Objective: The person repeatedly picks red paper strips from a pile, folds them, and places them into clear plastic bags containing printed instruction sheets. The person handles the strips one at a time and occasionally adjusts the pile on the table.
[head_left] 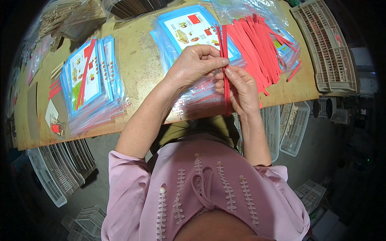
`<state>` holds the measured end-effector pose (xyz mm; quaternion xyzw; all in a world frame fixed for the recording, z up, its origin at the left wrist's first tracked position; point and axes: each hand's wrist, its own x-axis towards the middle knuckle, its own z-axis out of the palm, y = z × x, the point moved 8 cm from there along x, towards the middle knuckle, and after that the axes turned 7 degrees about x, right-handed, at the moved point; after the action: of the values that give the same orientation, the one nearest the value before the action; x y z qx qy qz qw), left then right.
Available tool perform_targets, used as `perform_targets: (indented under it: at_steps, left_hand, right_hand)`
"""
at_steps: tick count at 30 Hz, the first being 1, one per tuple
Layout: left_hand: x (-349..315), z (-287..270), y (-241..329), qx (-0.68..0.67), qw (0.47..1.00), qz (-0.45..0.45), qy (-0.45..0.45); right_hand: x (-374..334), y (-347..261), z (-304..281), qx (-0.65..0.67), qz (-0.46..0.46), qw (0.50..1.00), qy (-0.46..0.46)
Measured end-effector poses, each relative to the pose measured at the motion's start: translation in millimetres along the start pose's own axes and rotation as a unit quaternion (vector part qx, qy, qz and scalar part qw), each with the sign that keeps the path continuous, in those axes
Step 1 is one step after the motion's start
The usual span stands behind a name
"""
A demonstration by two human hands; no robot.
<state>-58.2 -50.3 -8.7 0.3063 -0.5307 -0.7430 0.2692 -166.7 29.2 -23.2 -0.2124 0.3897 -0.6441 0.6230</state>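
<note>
Several thin red strips (226, 96), upright and close together, are pinched between both hands above the table's front edge. My left hand (197, 65) grips them between thumb and fingers near the middle. Just below and to the right, my right hand (242, 89) closes on the same strips with thumb and curled fingers. Under the hands lies a stack of clear plastic bags (201, 18) holding blue-bordered printed cards. A fanned pile of loose red strips (255, 52) rests right beside it, partly over more bagged cards.
Another stack of bagged cards (100, 78) with red strips across it stands at the left of the wooden table (138, 52). Small bagged parts (59, 127) lie at its front left. A beige plastic basket (321, 44) borders the right end; white crates (295, 128) stand below.
</note>
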Motion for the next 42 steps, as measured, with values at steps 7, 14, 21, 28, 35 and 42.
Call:
perform_targets:
  at_steps: [7,14,21,28,35,42]
  left_hand:
    - [1,0,-2,0.003,1.0,0.001,-0.003]
    - [2,0,-4,0.004,1.0,0.002,-0.004]
    - [1,1,-2,-0.003,1.0,0.002,-0.011]
    - [2,-5,-1,0.03,0.999,0.012,0.023]
    - [0,-6,9,-0.021,0.997,0.05,0.058]
    - [1,-5,4,-0.08,0.996,0.023,0.013]
  right_hand:
    - [0,1,-2,0.002,0.005,1.0,0.004]
    - [0,4,-6,0.027,0.021,0.999,0.006]
    - [0,5,-7,0.043,0.038,0.998,0.003]
    - [-2,3,-7,0.035,0.039,0.998,0.018]
    - [-4,2,-5,0.013,0.031,0.999,0.015]
    - [-3,1,-4,0.001,0.006,1.0,0.027]
